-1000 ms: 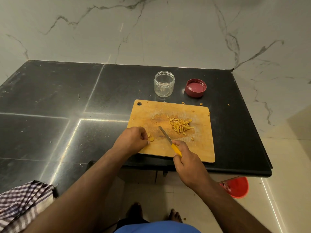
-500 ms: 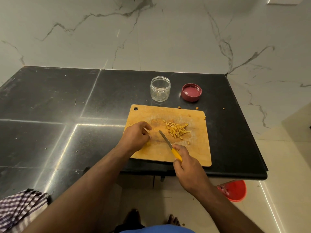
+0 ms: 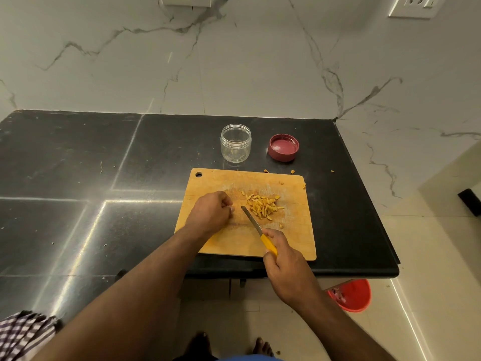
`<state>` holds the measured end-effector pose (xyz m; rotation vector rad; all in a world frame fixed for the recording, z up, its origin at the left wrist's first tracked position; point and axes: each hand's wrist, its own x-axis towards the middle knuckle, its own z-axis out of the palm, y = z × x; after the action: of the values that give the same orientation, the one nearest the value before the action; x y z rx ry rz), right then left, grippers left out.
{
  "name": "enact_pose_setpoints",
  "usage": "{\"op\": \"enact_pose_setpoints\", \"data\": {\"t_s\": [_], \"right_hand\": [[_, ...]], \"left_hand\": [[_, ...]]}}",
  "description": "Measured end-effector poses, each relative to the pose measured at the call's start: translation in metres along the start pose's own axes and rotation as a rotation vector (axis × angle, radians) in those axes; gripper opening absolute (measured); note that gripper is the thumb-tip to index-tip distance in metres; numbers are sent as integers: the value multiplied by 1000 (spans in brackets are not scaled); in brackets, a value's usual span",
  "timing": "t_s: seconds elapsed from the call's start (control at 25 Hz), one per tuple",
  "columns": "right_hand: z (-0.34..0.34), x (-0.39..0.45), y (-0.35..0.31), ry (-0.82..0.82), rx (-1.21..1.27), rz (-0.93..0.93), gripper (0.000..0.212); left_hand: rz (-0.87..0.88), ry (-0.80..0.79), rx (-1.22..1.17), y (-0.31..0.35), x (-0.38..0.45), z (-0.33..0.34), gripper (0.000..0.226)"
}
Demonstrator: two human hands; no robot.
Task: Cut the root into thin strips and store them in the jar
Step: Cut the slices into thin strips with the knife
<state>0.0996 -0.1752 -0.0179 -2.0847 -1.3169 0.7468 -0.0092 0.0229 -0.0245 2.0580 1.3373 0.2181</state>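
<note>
The polished black stone counter [image 3: 78, 157] fills the left and centre of the frame, its bare slab stretching wide to the left; the rectangular wooden cutting board [image 3: 294, 235] lies at centre, its lower edge close to the counter's front edge. The left hand [image 3: 209, 213] rests curled on the board, its hold hidden; the right hand [image 3: 283, 264] grips the yellow-handled knife [image 3: 256, 227], blade just left of the heaped yellow root strips [image 3: 263, 205]; above the board stand the clear round jar [image 3: 236, 143], open, and the maroon lid [image 3: 283, 147], apart.

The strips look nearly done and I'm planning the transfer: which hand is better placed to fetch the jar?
Probably the left hand: it holds no tool, though its curled fingers may hide a root piece. The right hand grips the knife. The jar stands open beyond the board.
</note>
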Motion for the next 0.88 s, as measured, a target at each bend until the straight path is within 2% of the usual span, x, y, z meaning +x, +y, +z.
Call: {"op": "enact_pose_setpoints", "data": {"t_s": [0.32,0.88], "right_hand": [[0,1,-4,35,8,3,42],[6,6,-19,8,-70,6,43]], "left_hand": [[4,13,-4,-10,-5,-3,26],[0,81,-6,-7,-2,8,17]]}}
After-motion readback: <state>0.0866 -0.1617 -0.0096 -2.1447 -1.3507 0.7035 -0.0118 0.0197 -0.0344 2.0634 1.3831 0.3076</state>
